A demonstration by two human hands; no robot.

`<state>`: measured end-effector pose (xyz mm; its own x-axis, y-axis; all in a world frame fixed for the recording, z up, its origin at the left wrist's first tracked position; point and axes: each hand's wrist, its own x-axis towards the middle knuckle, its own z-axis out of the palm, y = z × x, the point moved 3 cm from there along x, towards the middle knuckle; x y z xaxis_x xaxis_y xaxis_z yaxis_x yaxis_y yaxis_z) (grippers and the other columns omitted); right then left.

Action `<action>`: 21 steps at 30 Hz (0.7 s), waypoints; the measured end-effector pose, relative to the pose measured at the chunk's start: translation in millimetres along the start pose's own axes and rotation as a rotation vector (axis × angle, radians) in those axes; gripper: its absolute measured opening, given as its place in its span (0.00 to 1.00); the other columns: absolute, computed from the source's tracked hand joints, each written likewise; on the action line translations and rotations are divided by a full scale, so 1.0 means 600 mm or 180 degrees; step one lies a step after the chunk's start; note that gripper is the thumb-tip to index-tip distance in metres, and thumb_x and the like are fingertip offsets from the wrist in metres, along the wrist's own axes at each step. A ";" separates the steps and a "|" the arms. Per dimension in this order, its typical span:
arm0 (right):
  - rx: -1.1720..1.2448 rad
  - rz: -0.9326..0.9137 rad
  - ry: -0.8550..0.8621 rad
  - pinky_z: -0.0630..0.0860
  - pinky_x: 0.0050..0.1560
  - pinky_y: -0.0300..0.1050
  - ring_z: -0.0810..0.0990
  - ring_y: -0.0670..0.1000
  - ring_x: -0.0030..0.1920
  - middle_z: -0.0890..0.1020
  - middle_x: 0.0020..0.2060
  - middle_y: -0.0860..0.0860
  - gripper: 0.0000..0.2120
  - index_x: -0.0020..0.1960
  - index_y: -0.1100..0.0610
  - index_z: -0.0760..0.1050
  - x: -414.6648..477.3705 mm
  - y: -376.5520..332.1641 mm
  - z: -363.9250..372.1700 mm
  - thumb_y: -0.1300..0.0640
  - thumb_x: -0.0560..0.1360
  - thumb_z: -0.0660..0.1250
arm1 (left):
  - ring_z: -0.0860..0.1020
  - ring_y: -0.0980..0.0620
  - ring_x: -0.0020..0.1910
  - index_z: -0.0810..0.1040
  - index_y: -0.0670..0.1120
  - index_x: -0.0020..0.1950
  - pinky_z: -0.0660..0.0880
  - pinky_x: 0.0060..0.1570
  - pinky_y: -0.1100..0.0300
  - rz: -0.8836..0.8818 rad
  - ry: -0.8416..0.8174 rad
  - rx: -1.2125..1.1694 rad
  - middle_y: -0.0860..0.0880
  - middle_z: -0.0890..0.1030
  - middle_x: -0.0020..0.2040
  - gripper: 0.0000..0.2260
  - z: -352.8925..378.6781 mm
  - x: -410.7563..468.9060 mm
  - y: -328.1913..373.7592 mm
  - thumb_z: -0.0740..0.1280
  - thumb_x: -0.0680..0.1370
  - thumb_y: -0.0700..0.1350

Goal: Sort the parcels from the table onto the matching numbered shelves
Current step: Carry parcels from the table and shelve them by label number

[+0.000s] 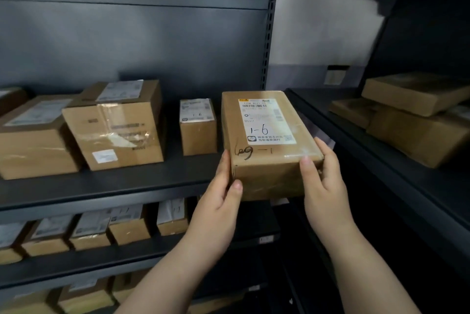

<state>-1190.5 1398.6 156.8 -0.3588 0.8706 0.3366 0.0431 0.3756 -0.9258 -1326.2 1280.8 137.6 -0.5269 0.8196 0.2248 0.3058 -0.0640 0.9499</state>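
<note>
Squarely between the two hands sits the parcel, gripped at its near end. The left hand clasps the near-left corner, with its thumb pressed on the front face and its fingers running up the left side. The right hand holds the near-right corner, its thumb lying over the top edge and its fingers wrapped round the right side.

The parcel's far part lies over the right end of the dark shelf, while its near end juts out past the shelf's front edge. Whether its underside touches the shelf cannot be told.

It is a flat, oblong brown cardboard box sealed with clear tape. A white shipping label with a barcode sits on its top, and "1-6" is handwritten on that label. More pen marks are scrawled on the cardboard below the label.

Just to its left on the same shelf stands a small box, also marked "1-6". Further left a larger carton leans tilted.
</note>
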 end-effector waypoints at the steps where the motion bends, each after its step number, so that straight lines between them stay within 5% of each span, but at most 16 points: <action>1: -0.0005 0.0023 -0.0020 0.68 0.43 0.20 0.68 0.21 0.48 0.68 0.51 0.30 0.23 0.74 0.46 0.58 0.018 0.008 0.001 0.49 0.79 0.58 | 0.56 0.79 0.65 0.50 0.64 0.75 0.53 0.60 0.83 -0.0078 0.0041 0.0003 0.71 0.57 0.71 0.25 0.005 0.016 -0.006 0.55 0.82 0.48; 4: 0.0000 0.0108 -0.0144 0.66 0.41 0.17 0.68 0.22 0.47 0.67 0.51 0.30 0.25 0.74 0.48 0.57 0.062 0.031 0.009 0.49 0.80 0.57 | 0.56 0.85 0.57 0.49 0.68 0.72 0.53 0.54 0.87 -0.0198 0.0107 -0.0006 0.76 0.58 0.65 0.25 0.019 0.058 -0.017 0.56 0.82 0.48; 8: 0.0101 0.0210 -0.0299 0.68 0.37 0.19 0.73 0.33 0.51 0.67 0.50 0.32 0.23 0.74 0.47 0.57 0.110 0.055 0.018 0.51 0.80 0.57 | 0.57 0.80 0.59 0.47 0.67 0.72 0.54 0.57 0.80 -0.0397 0.0071 -0.0171 0.80 0.57 0.59 0.25 0.038 0.105 -0.031 0.56 0.82 0.48; 11: 0.0159 0.0200 -0.0407 0.69 0.35 0.20 0.73 0.27 0.48 0.68 0.50 0.32 0.21 0.72 0.45 0.57 0.146 0.065 0.029 0.53 0.80 0.57 | 0.58 0.79 0.59 0.46 0.66 0.73 0.55 0.56 0.80 -0.0488 0.0138 -0.0234 0.80 0.57 0.59 0.26 0.048 0.131 -0.037 0.56 0.82 0.48; 16: 0.0099 0.0126 -0.0610 0.66 0.46 0.19 0.70 0.24 0.49 0.70 0.55 0.34 0.24 0.74 0.48 0.58 0.194 0.085 0.045 0.53 0.80 0.59 | 0.56 0.69 0.67 0.45 0.64 0.75 0.55 0.60 0.73 -0.0534 0.0230 -0.0314 0.68 0.56 0.69 0.28 0.049 0.162 -0.040 0.56 0.82 0.49; 18: 0.0069 0.0130 -0.0704 0.64 0.57 0.25 0.69 0.31 0.58 0.68 0.64 0.37 0.28 0.76 0.47 0.55 0.197 0.088 0.047 0.53 0.79 0.61 | 0.55 0.69 0.67 0.43 0.63 0.75 0.54 0.61 0.73 -0.0505 0.0323 -0.0173 0.66 0.55 0.71 0.29 0.047 0.168 -0.039 0.57 0.82 0.49; 21: -0.0717 -0.0508 -0.0538 0.53 0.72 0.38 0.54 0.39 0.73 0.55 0.75 0.41 0.34 0.77 0.47 0.45 0.179 0.080 0.048 0.47 0.78 0.59 | 0.49 0.71 0.70 0.37 0.64 0.73 0.51 0.65 0.75 0.0016 0.0547 0.0575 0.66 0.47 0.74 0.32 0.046 0.165 -0.018 0.57 0.82 0.48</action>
<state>-1253.5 1501.0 143.5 -0.5266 0.7371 0.4236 0.1723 0.5805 -0.7958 -1359.5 1378.2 143.5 -0.6475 0.7097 0.2777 0.4375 0.0478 0.8980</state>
